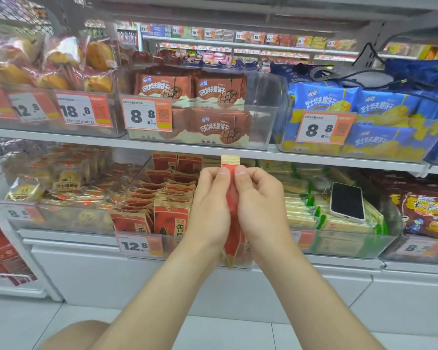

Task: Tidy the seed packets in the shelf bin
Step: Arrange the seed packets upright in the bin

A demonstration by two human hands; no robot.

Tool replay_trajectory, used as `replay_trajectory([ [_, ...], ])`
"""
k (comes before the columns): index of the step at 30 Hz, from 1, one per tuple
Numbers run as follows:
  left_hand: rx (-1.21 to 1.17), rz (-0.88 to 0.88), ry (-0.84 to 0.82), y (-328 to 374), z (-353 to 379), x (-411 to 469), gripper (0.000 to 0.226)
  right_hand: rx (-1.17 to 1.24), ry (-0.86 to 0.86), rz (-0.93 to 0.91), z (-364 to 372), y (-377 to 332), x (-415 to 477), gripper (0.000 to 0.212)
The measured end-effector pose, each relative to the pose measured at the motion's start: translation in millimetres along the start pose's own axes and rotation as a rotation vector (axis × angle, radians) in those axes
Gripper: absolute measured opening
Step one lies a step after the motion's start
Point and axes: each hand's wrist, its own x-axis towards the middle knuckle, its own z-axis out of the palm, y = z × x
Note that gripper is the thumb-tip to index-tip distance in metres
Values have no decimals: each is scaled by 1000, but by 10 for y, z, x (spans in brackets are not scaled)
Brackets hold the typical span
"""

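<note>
A red and tan seed packet (pixel 232 198) stands edge-on between both hands, in front of the clear shelf bin (pixel 137 251) on the lower shelf. My left hand (pixel 209 205) holds its left side, thumb near the top. From the right, my right hand (pixel 259 205) pinches the same packet. Several more red and tan seed packets (pixel 159 198) stand in uneven rows inside the bin, left of my hands. The packet's lower end (pixel 229 258) pokes out below my wrists.
A phone (pixel 347 201) lies on green and cream packets (pixel 301 210) in the bin to the right. A 12.8 price tag (pixel 139 245) hangs on the seed bin's front. Brown biscuit packs (pixel 192 87) and blue packs (pixel 364 104) fill the shelf above.
</note>
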Motion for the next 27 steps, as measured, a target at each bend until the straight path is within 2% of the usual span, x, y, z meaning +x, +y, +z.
replay_trajectory([
  [3, -62, -31, -47, 39, -19, -6, 29, -6, -32, -42, -35, -18, -21, 29],
  [6, -134, -62, -61, 118, -56, -13, 27, 49, -90, -58, -108, -83, -44, 21],
  [10, -212, -141, -12, 191, -150, 36, 23, -12, -273, 16, -208, -141, -96, 4],
  [14, -223, -151, 14, 186, -180, 57, 26, -7, -432, 171, -241, -114, -141, 6],
  [16, -199, -139, -10, 173, -183, 40, 25, -20, -454, 131, -266, -104, -137, 8],
  [19, -138, -126, -98, 136, -192, 30, 17, -100, -403, 22, -262, -64, -130, 9],
  [24, 4, -144, -274, 128, -191, -14, 15, -233, -111, -96, -289, 30, 9, 10],
  [27, 89, -143, -345, 124, -221, -65, 14, -261, -36, -102, -379, 14, 117, 17],
])
